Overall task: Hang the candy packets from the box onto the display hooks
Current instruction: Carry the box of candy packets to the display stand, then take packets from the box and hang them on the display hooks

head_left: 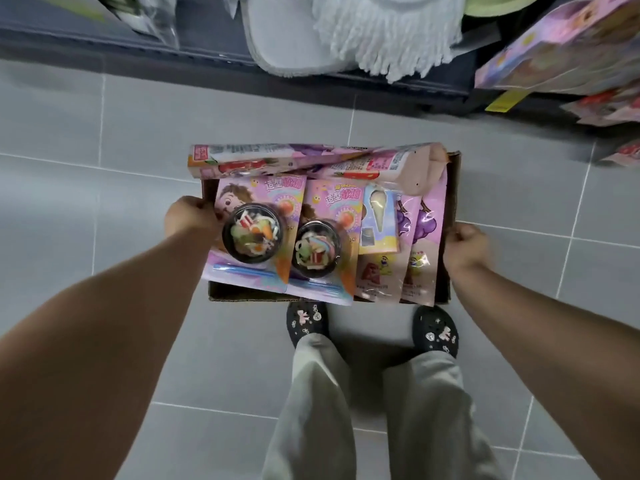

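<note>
A brown cardboard box (453, 188) full of pink candy packets is held above the grey tiled floor, in front of my feet. My left hand (188, 216) grips its left edge and my right hand (465, 249) grips its right edge. Two packets with black bowl-shaped blisters (254, 237) lie on the left side of the box. A packet with a cream cone shape (377, 220) and purple grape packets (420, 230) lie on the right. More pink packets (277, 159) lie across the far end. No display hooks are visible.
A dark low shelf edge (207, 60) runs across the top, with a grey slipper (277, 46) and a white fringed mop head (388, 43) above it. Pink packets (554, 46) hang or lie at the top right. My feet in dark shoes (306, 322) stand just behind the box.
</note>
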